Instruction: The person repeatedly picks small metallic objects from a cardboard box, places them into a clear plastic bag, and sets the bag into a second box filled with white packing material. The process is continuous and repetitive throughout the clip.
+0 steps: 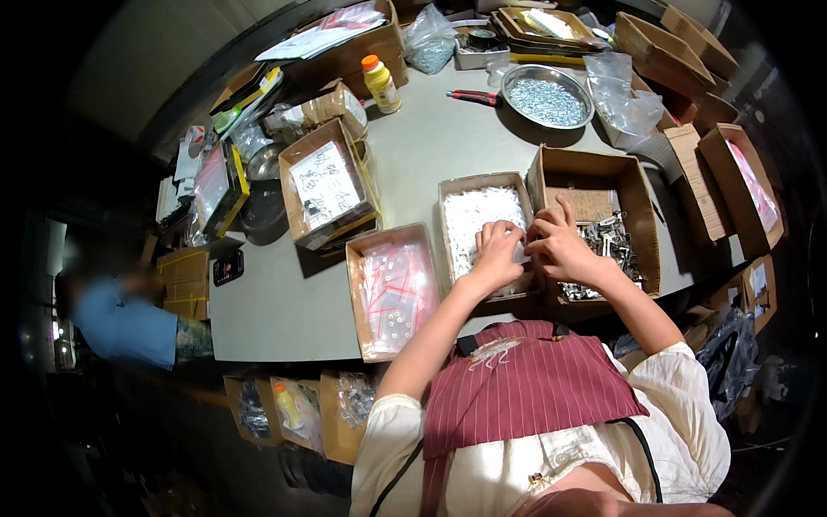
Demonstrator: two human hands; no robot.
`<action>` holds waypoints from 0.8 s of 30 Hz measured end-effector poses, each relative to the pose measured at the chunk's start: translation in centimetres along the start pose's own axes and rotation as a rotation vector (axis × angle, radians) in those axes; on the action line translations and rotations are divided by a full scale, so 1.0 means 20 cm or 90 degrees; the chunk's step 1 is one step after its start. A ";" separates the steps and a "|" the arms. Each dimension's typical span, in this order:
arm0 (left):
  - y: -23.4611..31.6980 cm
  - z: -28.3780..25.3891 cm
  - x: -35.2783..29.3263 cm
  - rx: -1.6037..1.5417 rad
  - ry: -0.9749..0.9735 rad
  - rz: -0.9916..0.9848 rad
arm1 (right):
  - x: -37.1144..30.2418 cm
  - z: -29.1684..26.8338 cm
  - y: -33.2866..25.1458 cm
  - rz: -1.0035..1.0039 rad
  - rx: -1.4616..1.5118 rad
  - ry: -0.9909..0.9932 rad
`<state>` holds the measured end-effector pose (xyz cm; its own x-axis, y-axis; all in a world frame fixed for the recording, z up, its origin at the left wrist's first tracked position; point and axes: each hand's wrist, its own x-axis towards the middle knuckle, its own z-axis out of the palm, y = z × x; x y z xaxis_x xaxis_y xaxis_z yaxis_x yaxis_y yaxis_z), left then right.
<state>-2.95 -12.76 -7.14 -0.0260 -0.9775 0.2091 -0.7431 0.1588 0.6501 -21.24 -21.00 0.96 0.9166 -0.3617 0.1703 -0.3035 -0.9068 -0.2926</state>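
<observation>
My left hand (497, 258) is over the near part of a cardboard box of small white parts (478, 211), its fingers bent and closed. Close beside it, my right hand (564, 247) reaches across the wall between that box and a deeper cardboard box (642, 202) of small metal parts (613, 246). Its thumb and fingers are pinched together, with one finger raised. The fingertips of both hands meet around something small and pale that I cannot make out. Left of my left arm, another box (353, 297) holds clear bags with red edges (396, 289).
A metal pan (588, 103) of small shiny parts stands at the back, near red-handled pliers (472, 96) and a yellow bottle (382, 86). A box with a handwritten sheet (326, 185) sits left. A phone (228, 268) lies by the left edge, near a person in blue (121, 323).
</observation>
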 end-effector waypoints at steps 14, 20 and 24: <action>0.03 -0.35 -0.19 0.098 0.182 -0.049 | 0.26 -0.08 -0.19 -0.112 0.332 -0.008; -0.02 -0.45 -0.34 -0.089 0.309 -0.244 | 0.28 0.28 -0.08 0.030 0.048 -0.177; 0.02 -0.48 -0.37 -0.140 0.285 -0.261 | 0.29 0.33 -0.05 -0.008 0.015 -0.207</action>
<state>3.37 -4.22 -1.45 0.5480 -0.8201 0.1647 -0.4771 -0.1447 0.8669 -13.98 -20.67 -3.92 0.9564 -0.2594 -0.1344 -0.2895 -0.9038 -0.3152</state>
